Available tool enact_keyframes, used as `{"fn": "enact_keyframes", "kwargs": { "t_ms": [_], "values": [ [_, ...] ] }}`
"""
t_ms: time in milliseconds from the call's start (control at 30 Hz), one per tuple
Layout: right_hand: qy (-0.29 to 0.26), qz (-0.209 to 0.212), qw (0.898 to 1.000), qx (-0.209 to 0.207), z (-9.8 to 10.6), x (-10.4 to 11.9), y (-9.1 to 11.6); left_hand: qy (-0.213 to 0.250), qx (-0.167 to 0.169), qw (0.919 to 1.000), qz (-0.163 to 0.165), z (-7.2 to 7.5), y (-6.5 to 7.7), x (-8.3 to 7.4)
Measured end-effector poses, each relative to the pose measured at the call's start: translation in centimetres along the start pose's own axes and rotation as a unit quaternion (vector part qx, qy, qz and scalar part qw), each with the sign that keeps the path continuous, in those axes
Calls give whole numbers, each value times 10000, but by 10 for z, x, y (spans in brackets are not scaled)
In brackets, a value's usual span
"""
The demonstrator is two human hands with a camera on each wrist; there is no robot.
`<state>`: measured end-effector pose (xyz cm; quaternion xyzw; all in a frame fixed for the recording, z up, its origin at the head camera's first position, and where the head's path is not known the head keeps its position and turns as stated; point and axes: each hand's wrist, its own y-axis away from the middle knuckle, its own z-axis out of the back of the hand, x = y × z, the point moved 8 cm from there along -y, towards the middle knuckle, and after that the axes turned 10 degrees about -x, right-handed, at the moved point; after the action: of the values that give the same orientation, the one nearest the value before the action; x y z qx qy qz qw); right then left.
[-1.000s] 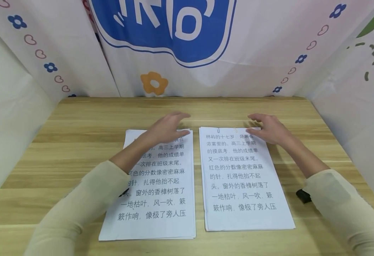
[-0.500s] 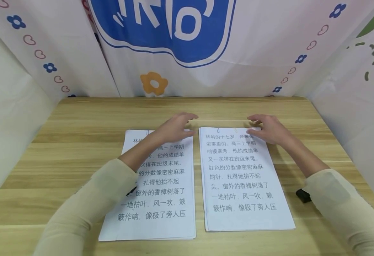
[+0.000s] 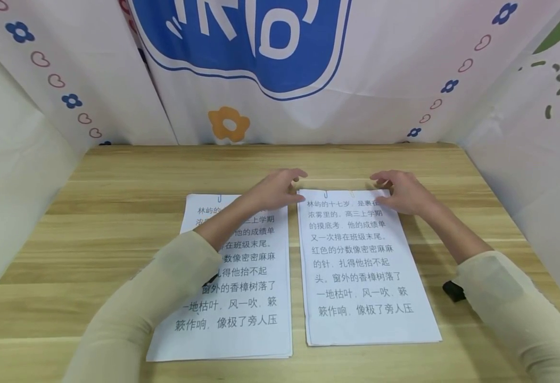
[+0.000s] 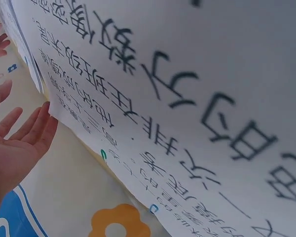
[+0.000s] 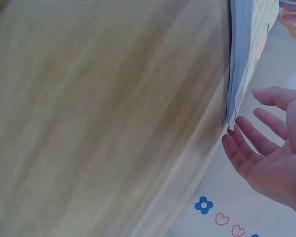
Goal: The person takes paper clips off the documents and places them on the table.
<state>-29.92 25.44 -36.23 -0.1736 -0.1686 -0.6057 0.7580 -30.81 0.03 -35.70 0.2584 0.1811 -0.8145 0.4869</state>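
Note:
Two stacks of printed paper lie side by side, a left stack and a right stack. My left hand reaches over the left stack's top right corner, thumb tip near the right stack's top left corner. In the left wrist view its loosely bent fingers hold nothing, fingertips right at a paper corner. My right hand is at the right stack's top right corner; in the right wrist view its relaxed fingertips meet that corner. Along the left stack's top edge sit a green paper clip and a blue paper clip.
A silvery paper clip and a yellow paper clip sit on the right stack's top edge. Both stacks lie on a wooden table. Behind the table hangs a printed white cloth. A black piece shows beside the right sleeve.
My left hand has moved right, from over the left stack's top to the gap between the stacks. The right hand and both stacks stay nearly in place.

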Motion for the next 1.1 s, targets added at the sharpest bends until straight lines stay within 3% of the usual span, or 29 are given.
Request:
{"fn": "enact_keyframes", "kwargs": {
  "t_ms": [533, 1100],
  "values": [
    [71, 43, 10000, -3, -2, -5, -2, -177, 118, 9997, 72, -16, -17, -8],
    [99, 24, 9999, -30, -5, -10, -9, -313, 110, 9994, -44, -23, -26, -9]
  ]
}}
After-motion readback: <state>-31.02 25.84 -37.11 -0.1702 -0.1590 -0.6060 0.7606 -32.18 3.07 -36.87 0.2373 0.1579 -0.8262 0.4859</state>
